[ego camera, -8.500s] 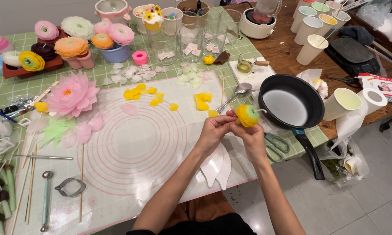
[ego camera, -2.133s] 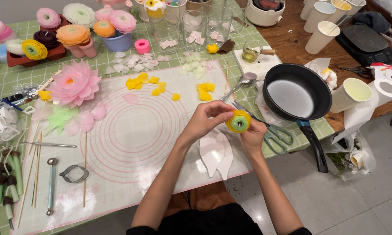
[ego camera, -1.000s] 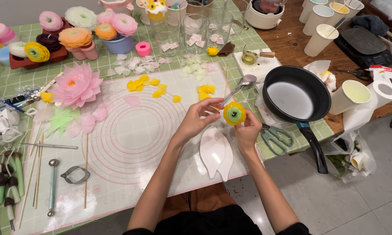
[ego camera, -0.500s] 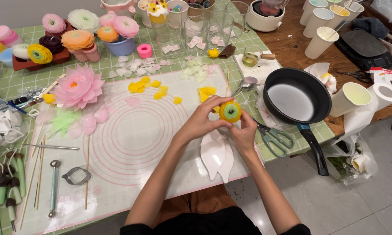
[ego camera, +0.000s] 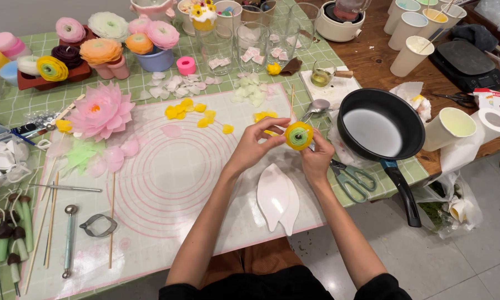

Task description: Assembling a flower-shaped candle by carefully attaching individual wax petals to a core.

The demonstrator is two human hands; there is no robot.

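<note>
Bright, even light; edges perhaps warped.

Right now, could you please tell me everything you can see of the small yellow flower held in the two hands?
The flower is a small round bloom with yellow outer petals wrapped in rings around a pale green middle. It looks moulded from a soft, clay-like stuff. It faces the camera, held above the white mat, just left of the black pan. The left hand pinches its left edge and the right hand cups it from below and right. A thin stick seems to run from it.
</note>
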